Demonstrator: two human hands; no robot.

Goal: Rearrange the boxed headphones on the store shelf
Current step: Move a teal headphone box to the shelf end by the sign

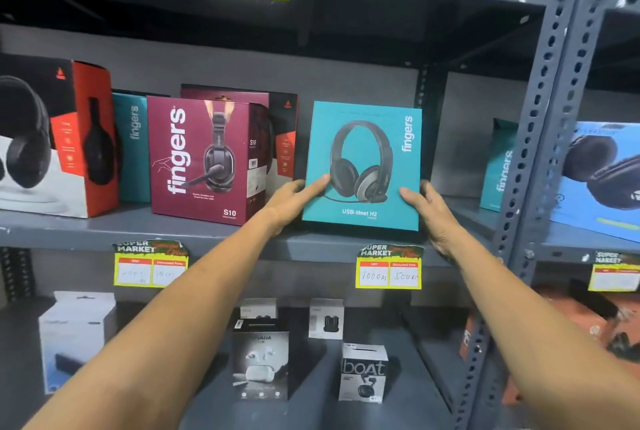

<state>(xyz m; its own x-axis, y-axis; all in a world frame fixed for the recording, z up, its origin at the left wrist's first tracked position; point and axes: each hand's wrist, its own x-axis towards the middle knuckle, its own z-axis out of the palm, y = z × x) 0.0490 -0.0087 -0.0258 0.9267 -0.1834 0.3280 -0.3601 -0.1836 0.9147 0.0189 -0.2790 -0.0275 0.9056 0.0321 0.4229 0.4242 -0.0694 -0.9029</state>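
Head view | both hands — left (294, 199), right (433, 211) — clasp teal headphone box (363, 166) edges

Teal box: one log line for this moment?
teal box upright on middle shelf | left hand + right hand gripping lower edges | maroon box to its left

Both hands grip teal headphone box (363, 166) upright on grey shelf (207, 235): left hand (294, 201) at its lower left edge, right hand (433, 214) at lower right. Maroon headphone box (201, 159) just left, apart. Yellow price tag (388, 270) below on shelf edge.
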